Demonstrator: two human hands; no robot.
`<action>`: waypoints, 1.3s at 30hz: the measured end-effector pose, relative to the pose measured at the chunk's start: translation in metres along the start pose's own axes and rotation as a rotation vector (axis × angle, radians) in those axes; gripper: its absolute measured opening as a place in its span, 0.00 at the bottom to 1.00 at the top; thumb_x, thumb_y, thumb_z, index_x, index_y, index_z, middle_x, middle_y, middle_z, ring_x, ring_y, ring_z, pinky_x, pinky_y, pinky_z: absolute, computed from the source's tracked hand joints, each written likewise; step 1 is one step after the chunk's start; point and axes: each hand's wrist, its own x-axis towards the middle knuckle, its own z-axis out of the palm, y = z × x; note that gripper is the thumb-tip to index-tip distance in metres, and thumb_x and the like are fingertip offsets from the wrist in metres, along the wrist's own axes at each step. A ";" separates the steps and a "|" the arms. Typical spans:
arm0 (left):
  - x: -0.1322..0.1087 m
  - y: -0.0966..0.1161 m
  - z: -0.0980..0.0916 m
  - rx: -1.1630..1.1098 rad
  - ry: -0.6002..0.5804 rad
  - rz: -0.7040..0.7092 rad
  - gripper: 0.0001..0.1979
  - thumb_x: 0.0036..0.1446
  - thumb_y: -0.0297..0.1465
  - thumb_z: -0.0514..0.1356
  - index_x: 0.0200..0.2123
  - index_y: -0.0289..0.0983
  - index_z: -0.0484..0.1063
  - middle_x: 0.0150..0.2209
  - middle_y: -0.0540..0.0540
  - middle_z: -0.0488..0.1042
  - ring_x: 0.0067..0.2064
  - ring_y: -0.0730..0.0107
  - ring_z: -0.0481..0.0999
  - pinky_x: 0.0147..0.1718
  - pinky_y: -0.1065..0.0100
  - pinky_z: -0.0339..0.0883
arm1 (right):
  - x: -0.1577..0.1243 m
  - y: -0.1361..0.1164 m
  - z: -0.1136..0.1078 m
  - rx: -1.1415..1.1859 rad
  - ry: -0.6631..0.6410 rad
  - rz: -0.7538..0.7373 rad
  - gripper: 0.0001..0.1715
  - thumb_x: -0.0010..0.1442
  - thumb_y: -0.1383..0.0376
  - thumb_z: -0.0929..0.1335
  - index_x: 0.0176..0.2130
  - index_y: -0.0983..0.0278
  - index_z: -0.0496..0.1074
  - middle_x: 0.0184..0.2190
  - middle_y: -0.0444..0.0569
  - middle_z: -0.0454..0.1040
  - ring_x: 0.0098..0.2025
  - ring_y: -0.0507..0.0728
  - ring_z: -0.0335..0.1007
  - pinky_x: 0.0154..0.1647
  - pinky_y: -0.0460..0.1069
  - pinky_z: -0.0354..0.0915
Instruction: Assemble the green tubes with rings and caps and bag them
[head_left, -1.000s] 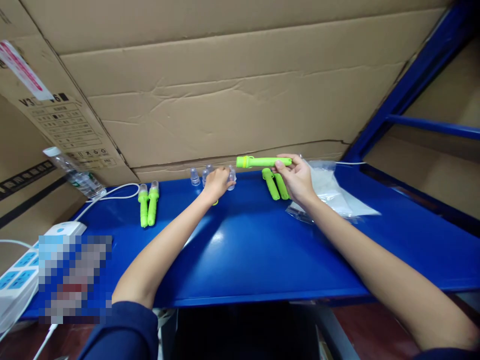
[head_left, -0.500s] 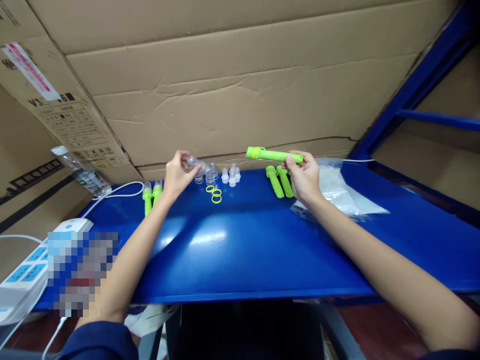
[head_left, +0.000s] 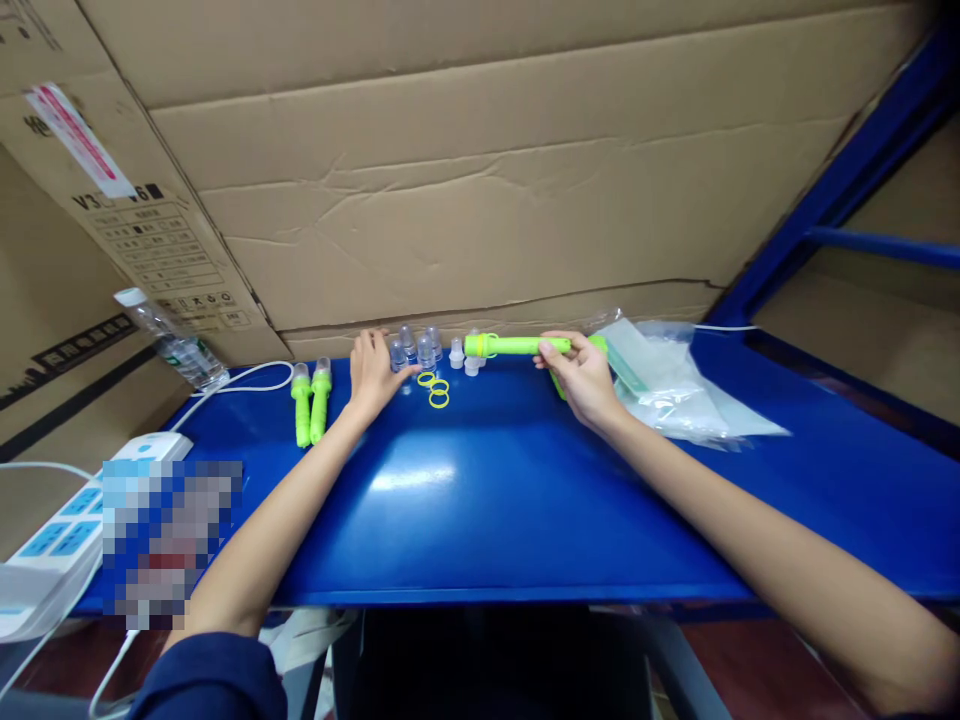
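My right hand [head_left: 583, 382] grips a bright green tube [head_left: 514, 346] by its right end and holds it level, just above the blue table [head_left: 487, 500]. The tube's left tip is over a cluster of small clear caps [head_left: 427, 350]. My left hand [head_left: 373, 375] rests on the table at the left edge of that cluster, with thumb and fingers closed around one clear cap [head_left: 397, 354]. Three yellow rings [head_left: 436, 390] lie just right of its thumb. Two green tubes fitted with clear caps [head_left: 311, 402] lie further left.
Clear plastic bags [head_left: 664, 385] lie right of my right hand. A water bottle [head_left: 172, 345], a white cable [head_left: 240, 382] and a white power strip [head_left: 45, 545] are at the left end. Cardboard boxes [head_left: 480, 180] wall the back; a blue rack post [head_left: 825, 190] rises at the right.
My left hand, which had lifted a clear cap, has come down to the table beside the caps. My right hand has lowered the green tube and moved it left over the caps.
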 end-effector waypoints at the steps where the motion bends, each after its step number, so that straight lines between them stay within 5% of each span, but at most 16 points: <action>1: -0.005 0.012 -0.003 -0.019 -0.024 0.063 0.39 0.43 0.42 0.76 0.54 0.32 0.65 0.56 0.28 0.69 0.60 0.39 0.69 0.59 0.47 0.63 | -0.004 -0.001 0.003 0.001 -0.031 0.011 0.34 0.46 0.40 0.76 0.42 0.58 0.69 0.31 0.45 0.72 0.33 0.55 0.75 0.44 0.54 0.74; 4: -0.020 0.046 -0.011 -0.229 -0.183 0.230 0.41 0.44 0.46 0.75 0.57 0.33 0.65 0.55 0.33 0.72 0.55 0.50 0.74 0.54 0.57 0.68 | -0.016 -0.007 0.013 0.011 -0.135 0.048 0.33 0.47 0.40 0.76 0.42 0.59 0.71 0.32 0.46 0.73 0.33 0.56 0.75 0.43 0.54 0.74; 8: -0.027 0.068 -0.012 -0.356 -0.366 0.245 0.22 0.56 0.43 0.68 0.46 0.33 0.75 0.41 0.43 0.80 0.39 0.65 0.78 0.42 0.68 0.68 | -0.024 -0.012 0.017 0.025 -0.203 0.099 0.32 0.46 0.41 0.77 0.40 0.59 0.73 0.29 0.46 0.73 0.30 0.56 0.73 0.38 0.54 0.74; 20: -0.037 0.046 -0.004 -0.619 -0.572 0.223 0.20 0.66 0.35 0.56 0.56 0.31 0.73 0.41 0.40 0.82 0.38 0.68 0.81 0.41 0.68 0.72 | -0.016 -0.006 0.012 0.019 -0.229 0.114 0.27 0.44 0.44 0.79 0.36 0.59 0.75 0.28 0.47 0.74 0.27 0.55 0.70 0.34 0.55 0.73; 26: -0.026 0.033 0.010 -0.524 -0.415 0.200 0.15 0.66 0.28 0.54 0.55 0.33 0.62 0.50 0.36 0.77 0.45 0.67 0.80 0.44 0.68 0.71 | -0.035 -0.014 0.021 -0.063 -0.196 -0.017 0.23 0.51 0.46 0.77 0.36 0.57 0.72 0.30 0.50 0.76 0.31 0.60 0.76 0.39 0.61 0.75; 29: -0.020 0.041 0.013 -0.164 -0.360 0.266 0.06 0.66 0.28 0.55 0.45 0.33 0.66 0.50 0.33 0.75 0.51 0.59 0.77 0.49 0.62 0.69 | -0.047 -0.015 0.027 -0.122 -0.151 -0.118 0.21 0.53 0.47 0.77 0.35 0.57 0.70 0.32 0.51 0.76 0.33 0.62 0.78 0.38 0.62 0.76; 33: -0.020 0.062 0.015 0.262 -0.347 0.310 0.09 0.69 0.27 0.50 0.46 0.31 0.68 0.51 0.31 0.73 0.54 0.51 0.75 0.51 0.57 0.66 | -0.055 -0.018 0.029 -0.236 -0.104 -0.227 0.20 0.55 0.48 0.75 0.35 0.57 0.69 0.33 0.52 0.78 0.33 0.64 0.79 0.36 0.62 0.75; 39: -0.018 0.053 0.019 0.101 -0.247 0.258 0.04 0.66 0.24 0.53 0.40 0.33 0.67 0.47 0.35 0.74 0.47 0.57 0.77 0.47 0.62 0.67 | -0.054 -0.024 0.027 -0.285 -0.135 -0.253 0.19 0.55 0.49 0.76 0.34 0.58 0.69 0.32 0.53 0.80 0.32 0.66 0.79 0.35 0.63 0.74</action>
